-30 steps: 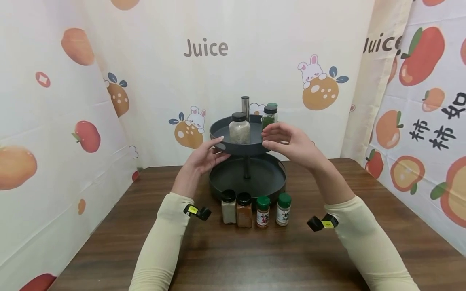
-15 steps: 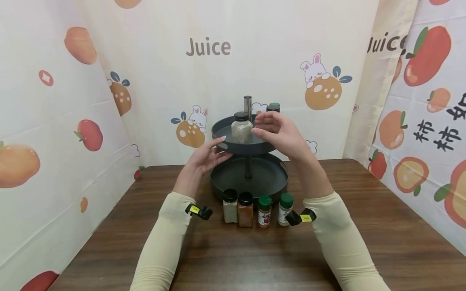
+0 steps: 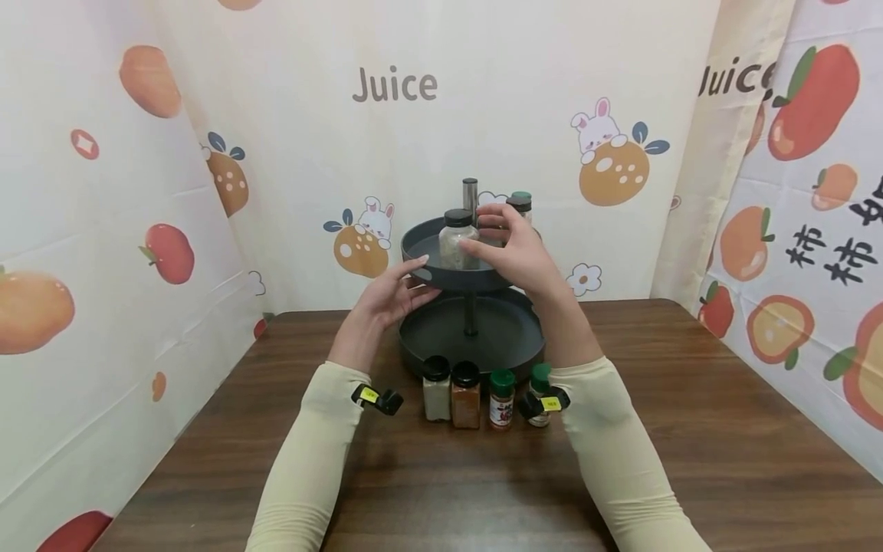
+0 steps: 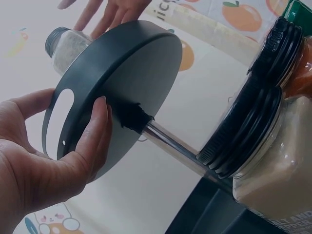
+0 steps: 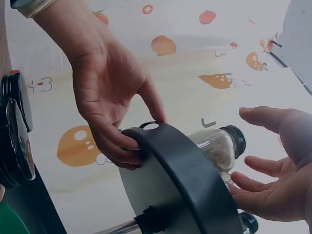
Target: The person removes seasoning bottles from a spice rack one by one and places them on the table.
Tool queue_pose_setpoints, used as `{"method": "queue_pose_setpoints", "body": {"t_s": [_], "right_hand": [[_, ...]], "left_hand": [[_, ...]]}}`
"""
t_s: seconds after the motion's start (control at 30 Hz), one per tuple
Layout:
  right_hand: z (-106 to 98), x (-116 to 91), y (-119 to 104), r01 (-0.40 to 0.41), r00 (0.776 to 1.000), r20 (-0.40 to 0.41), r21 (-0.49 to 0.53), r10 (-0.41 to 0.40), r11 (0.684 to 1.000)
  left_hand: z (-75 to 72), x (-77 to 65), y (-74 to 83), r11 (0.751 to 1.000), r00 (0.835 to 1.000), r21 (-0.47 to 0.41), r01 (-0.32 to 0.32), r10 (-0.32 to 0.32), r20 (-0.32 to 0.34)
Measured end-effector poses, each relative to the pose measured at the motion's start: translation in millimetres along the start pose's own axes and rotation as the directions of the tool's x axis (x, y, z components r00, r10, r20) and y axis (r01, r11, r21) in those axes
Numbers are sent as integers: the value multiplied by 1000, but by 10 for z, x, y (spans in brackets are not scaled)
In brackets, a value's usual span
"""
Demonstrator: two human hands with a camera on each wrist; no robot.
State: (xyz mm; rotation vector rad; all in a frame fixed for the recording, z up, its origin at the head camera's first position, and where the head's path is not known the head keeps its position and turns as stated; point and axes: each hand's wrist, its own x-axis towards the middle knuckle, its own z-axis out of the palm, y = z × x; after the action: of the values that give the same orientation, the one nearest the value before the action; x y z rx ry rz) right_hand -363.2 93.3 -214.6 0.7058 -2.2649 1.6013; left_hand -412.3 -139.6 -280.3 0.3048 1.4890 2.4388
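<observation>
A dark two-tier round stand has an upper tray (image 3: 441, 277) and a lower tray (image 3: 507, 337) on one central pole. My left hand (image 3: 382, 301) grips the upper tray's rim at its slot, thumb at the top and fingers underneath. On that tray stands a glass jar (image 3: 452, 247) with a black lid and pale contents. Just right of it is my right hand (image 3: 522, 251), thumb and fingers spread. The thumb overlaps the jar in the head view, while the right wrist view shows the thumb apart from it and the fingertips near its base.
Behind my right hand, more lidded jars (image 3: 520, 202) stand on the upper tray. In front of the lower tray a row of spice jars lines the wooden table (image 3: 428, 491): a pale one (image 3: 436, 400), an orange-brown one (image 3: 465, 404) and two green-capped ones. Printed curtains (image 3: 276, 115) surround the table.
My right hand has moved left, from beside the jars at the tray's right to the pale jar, with its fingers spreading a little. The left hand keeps its grip on the tray rim.
</observation>
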Motion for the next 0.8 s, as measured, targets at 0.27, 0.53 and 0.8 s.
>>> {"method": "queue_pose_setpoints", "body": {"t_s": [0.27,0.53,0.8], "right_hand": [[172,84,59,9,998,-59,-44,-12,999],[346,128,60,16,991,-121,-296,-54,955],[421,142,69,0,990,-127,-443,-62,897]], "left_hand": [[-12,-1,-3,1000,1000,-9,-5,5,18],[-1,-5,-21,1000,1000,12,-7,6,19],[-2,-15,-17,1000,1000,16,-12,12,22]]}}
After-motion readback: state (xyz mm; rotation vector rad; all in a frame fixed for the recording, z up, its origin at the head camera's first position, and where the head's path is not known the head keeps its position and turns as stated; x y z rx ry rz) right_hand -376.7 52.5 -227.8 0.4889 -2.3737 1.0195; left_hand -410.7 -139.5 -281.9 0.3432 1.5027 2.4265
